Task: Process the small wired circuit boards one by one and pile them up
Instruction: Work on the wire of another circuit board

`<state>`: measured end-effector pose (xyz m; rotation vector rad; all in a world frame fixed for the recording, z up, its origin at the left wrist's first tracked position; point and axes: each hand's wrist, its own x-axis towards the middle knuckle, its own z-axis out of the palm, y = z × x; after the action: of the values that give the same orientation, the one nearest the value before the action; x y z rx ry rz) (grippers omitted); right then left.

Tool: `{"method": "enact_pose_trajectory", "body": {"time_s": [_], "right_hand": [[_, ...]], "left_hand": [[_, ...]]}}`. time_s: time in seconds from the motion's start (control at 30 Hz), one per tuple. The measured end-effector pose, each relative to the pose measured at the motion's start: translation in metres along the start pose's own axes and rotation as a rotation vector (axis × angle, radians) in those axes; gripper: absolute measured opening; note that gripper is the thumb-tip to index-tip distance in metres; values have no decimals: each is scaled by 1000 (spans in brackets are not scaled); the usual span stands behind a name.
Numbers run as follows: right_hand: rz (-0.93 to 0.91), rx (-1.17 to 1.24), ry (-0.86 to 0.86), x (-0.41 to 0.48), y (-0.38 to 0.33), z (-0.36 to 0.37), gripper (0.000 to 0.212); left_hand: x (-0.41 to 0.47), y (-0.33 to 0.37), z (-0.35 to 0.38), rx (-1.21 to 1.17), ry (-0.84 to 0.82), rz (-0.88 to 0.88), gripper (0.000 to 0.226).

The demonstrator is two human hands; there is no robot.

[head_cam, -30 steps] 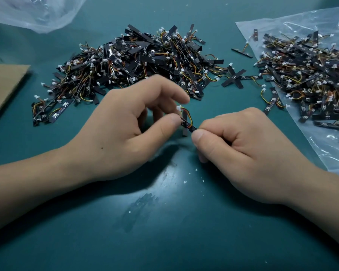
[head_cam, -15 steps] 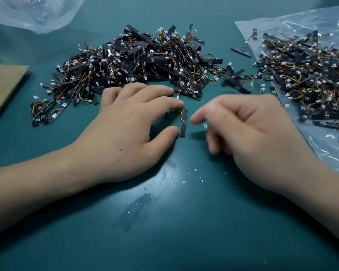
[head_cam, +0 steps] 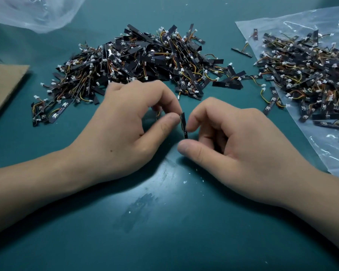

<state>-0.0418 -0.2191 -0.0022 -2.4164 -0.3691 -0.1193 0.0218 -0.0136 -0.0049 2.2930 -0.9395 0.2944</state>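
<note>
The left hand and right hand meet over the table, both curled on one black board. The board stands almost upright between them, with the left thumb and forefinger at its top and the right forefinger and thumb pinching its lower end (its wire is mostly hidden). Just behind lies the big pile. To the right a second heap rests on a plastic sheet, and cardboard lies far left.
</note>
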Motion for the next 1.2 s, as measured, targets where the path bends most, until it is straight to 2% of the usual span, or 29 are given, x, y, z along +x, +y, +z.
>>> {"method": "enact_pose_trajectory", "body": {"time_s": [0.07,0.2,0.3,0.47,0.6,0.73,0.87,1.03,1.2], "right_hand": [[-14,-29,14,0,0,0,21],[24,68,58,0,1,-1,25],[-2,-8,21,1,2,0,15],[-41,23,65,1,4,-1,20],[-43,80,71,3,3,-2,12],[-26,0,31,2,4,-1,23],[-20,-24,-3,1,4,-2,25],[-24,-55,-27,2,3,-2,36],[-75,-77,-62,3,4,-3,44]], "left_hand": [[-1,2,-1,-33,-15,47,3],[-3,4,-3,-63,13,108,7],[-3,4,-2,-58,19,137,7],[-2,4,-3,-37,-20,115,10],[-1,3,-1,14,-42,106,6],[-1,4,-6,-67,-49,133,22],[-2,5,-6,-26,-39,219,8],[-1,4,-5,-64,20,158,9],[-1,4,-4,-45,-1,160,9]]}}
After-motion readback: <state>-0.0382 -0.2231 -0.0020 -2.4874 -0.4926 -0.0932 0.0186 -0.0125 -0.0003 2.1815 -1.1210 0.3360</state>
